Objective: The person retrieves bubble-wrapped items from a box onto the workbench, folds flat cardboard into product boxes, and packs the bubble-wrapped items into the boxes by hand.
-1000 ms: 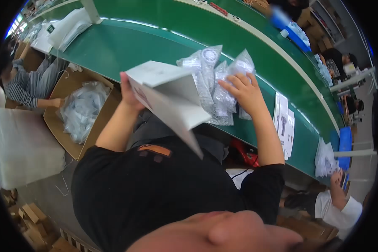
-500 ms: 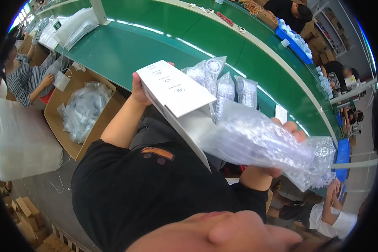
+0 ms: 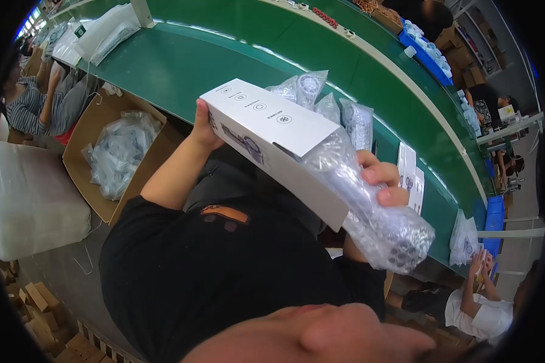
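My left hand is closed around the closed end of a white printed carton, which is tilted with its open end toward the right. A bubble-wrapped item lies partly inside that open end. My right hand grips the item from above, fingers curled over the plastic. What the wrap contains cannot be made out. Behind the carton, several more bubble-wrapped items stand on the green table. White printed boxes rest on the table beyond my right hand.
At left, a cardboard box holds clear plastic-wrapped pieces, beside a large plastic-covered stack. Blue bins with white parts stand across the table. A person in stripes sits at left, one in white at lower right.
The bubble-wrapped item has moved left and further into the carton's open end, with my right hand on it. The carton has turned, showing more of its printed side.
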A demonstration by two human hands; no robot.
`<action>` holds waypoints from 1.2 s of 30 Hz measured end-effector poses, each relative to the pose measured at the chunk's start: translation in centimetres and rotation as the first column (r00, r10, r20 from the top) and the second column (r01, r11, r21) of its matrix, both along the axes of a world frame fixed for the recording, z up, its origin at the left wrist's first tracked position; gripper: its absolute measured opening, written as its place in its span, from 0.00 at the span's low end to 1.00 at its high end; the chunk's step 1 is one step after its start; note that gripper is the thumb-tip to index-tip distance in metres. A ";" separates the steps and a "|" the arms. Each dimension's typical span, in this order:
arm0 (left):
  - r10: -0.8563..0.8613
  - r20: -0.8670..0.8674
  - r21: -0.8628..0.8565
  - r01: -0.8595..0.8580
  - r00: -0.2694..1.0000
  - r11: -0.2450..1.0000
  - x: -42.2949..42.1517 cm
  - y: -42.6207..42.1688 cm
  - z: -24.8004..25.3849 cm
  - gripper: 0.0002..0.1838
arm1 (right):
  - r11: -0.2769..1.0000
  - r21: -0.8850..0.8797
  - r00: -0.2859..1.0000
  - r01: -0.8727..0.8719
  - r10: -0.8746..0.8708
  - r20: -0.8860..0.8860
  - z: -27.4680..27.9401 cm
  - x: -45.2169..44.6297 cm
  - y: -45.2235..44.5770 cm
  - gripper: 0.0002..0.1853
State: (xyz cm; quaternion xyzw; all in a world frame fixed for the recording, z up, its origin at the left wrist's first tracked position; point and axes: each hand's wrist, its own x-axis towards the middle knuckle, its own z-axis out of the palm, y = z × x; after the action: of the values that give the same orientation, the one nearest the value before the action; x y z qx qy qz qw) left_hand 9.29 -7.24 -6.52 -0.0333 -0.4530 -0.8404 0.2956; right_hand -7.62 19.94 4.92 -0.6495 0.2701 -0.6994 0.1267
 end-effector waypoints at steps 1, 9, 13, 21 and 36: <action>-0.012 -0.073 0.067 0.017 0.997 0.998 -0.2 0.5 -0.1 0.53 | 1.000 0.000 1.000 0.013 -0.013 0.007 0.0 0.3 -0.4 0.16; -0.012 -0.048 -0.045 0.010 0.999 0.999 -0.6 3.6 0.2 0.55 | 0.968 0.242 0.996 0.072 -0.056 -0.073 1.3 -2.2 -0.8 0.18; -0.060 -0.136 0.010 0.062 0.989 0.998 -1.5 2.9 -0.4 0.56 | 0.353 0.758 0.818 -0.548 0.040 0.573 3.9 -2.7 -1.9 0.13; 0.013 -0.096 -0.028 -0.016 0.995 0.999 -1.6 3.5 0.3 0.57 | 0.854 0.195 0.854 0.483 -0.409 -0.323 2.9 -0.5 0.9 0.23; -0.096 -0.159 0.218 0.130 0.983 0.967 -2.5 3.1 -0.6 0.53 | 0.968 0.248 0.997 0.031 -0.047 0.057 1.0 -0.9 0.1 0.16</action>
State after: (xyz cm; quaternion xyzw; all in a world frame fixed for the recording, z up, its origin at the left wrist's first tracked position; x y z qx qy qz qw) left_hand 6.78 -4.11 -7.16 -0.0870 -0.3279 -0.8975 0.2817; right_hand -8.53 20.03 5.93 -0.6012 0.3636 -0.6826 0.2011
